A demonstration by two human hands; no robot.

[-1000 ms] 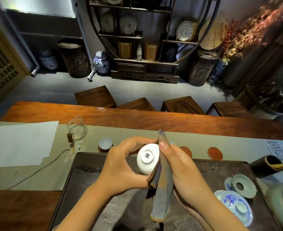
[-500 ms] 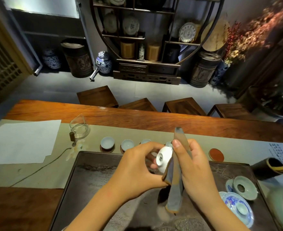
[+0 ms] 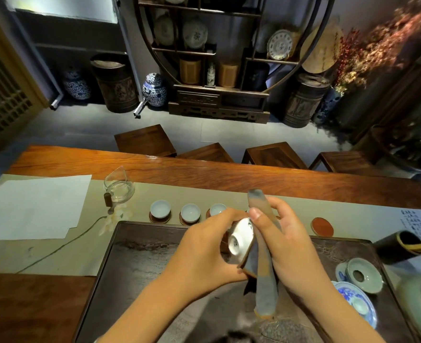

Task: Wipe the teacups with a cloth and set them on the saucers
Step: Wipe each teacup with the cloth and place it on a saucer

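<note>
My left hand (image 3: 204, 251) grips a white teacup (image 3: 240, 235) tilted on its side, its foot toward me. My right hand (image 3: 286, 246) holds a folded grey-brown cloth (image 3: 263, 276) against the cup, thumb on the rim; the cloth hangs down over the dark tea tray (image 3: 140, 263). Three pale teacups, the first teacup (image 3: 160, 209), the second teacup (image 3: 190, 212) and the third teacup (image 3: 217, 209), stand on saucers in a row beyond the tray. An empty red-brown saucer (image 3: 322, 226) lies to the right. My hands hide any saucers between.
A glass pitcher (image 3: 118, 185) and white paper (image 3: 31, 206) lie at the left on the table runner. A blue-white saucer (image 3: 358, 300), a celadon lid (image 3: 364, 274) and a dark tube (image 3: 397, 248) sit at the right. Wooden stools (image 3: 145, 141) stand behind the table.
My hands moved slightly away from me and the cup turned from foot-up toward lying on its side within the cloth. The row of cups came into view.
</note>
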